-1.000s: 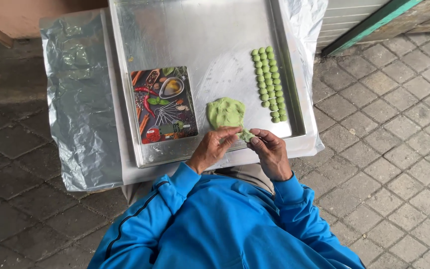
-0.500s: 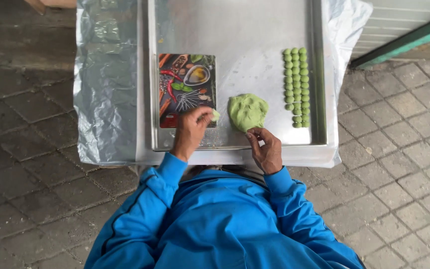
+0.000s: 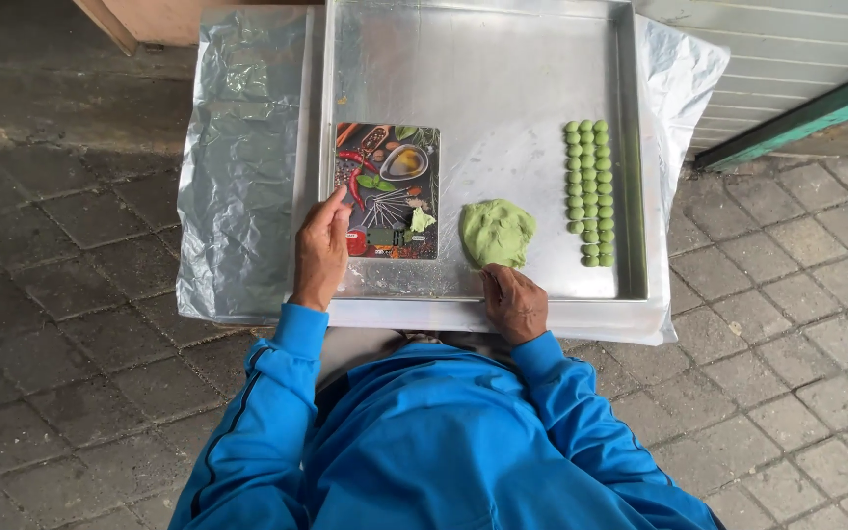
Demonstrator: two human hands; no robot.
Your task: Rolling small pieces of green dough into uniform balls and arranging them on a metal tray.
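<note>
Overhead view of a person in a blue jacket (image 3: 444, 442) working at a shallow metal tray (image 3: 483, 69) set on a counter lined with crinkled silver foil (image 3: 238, 167). The left hand (image 3: 322, 250) lies flat and loosely spread, fingertips touching the left edge of a small flat kitchen scale (image 3: 387, 191) whose top carries a colourful picture of spices and utensils; the hand grips nothing. A small pale green scrap of dough (image 3: 422, 220) sits on the scale near its right edge. The right hand (image 3: 514, 302) rests on the tray's near rim with fingers curled, its fingertips at the lower edge of a flattened lump of green dough (image 3: 498, 233); whether it pinches the dough cannot be told. The lump lies on the tray floor just beside the scale, to its right. Further right, near the tray's right wall, small green dough balls (image 3: 589, 191) stand in two to three close columns, apart from the lump. Grey paving stones (image 3: 71, 294) surround the counter; a white slatted wall (image 3: 787, 59) with a green strip (image 3: 807, 118) crosses the upper right corner. Nothing lies between the hands and the dough.
</note>
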